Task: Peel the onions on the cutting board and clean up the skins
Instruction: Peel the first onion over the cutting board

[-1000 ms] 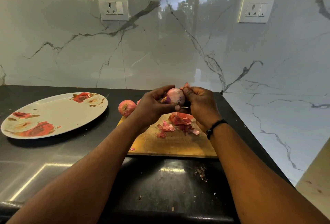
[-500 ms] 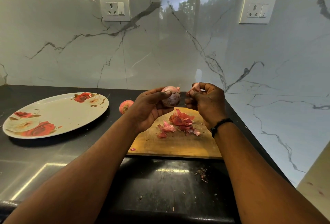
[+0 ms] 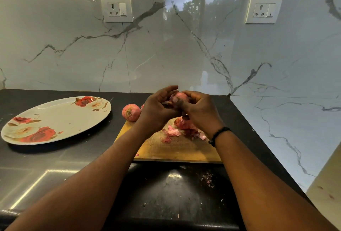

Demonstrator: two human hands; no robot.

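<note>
Black, glossy stone made up the bench [image 3: 55,164], and its near edge carried a few pale crumbs and a scatter of dry flecks [image 3: 208,179]. Beyond that lay a wooden cutting board [image 3: 177,150], its front edge square to the viewer. On the board sat a loose heap of pink and red onion skins [image 3: 184,129], with one small scrap [image 3: 137,155] apart near the board's front left edge.

Above the skins, both forearms met over the board. The left hand [image 3: 156,109] cupped a partly peeled onion [image 3: 180,96] from the left, its fingers curved around the bulb. The right hand [image 3: 201,112] closed its grip on the same onion from the right, thumb pressed against the near face; a dark band [image 3: 217,135] circled that wrist. Whether a strip of skin was pinched between the fingers could not be told.

Just left of the left hand, at the board's far left corner, an unpeeled onion [image 3: 131,112] rested with its root end facing the camera. A sliver of another pink thing [image 3: 142,106] showed behind the left wrist, too hidden to name.

Farther left, well apart from the board, a large oval plate [image 3: 55,118] with red rose prints lay on the bench. Behind everything rose a white marble-patterned wall [image 3: 166,55] with two socket plates, one on the left [image 3: 116,9] and one on the right [image 3: 263,10].
</note>
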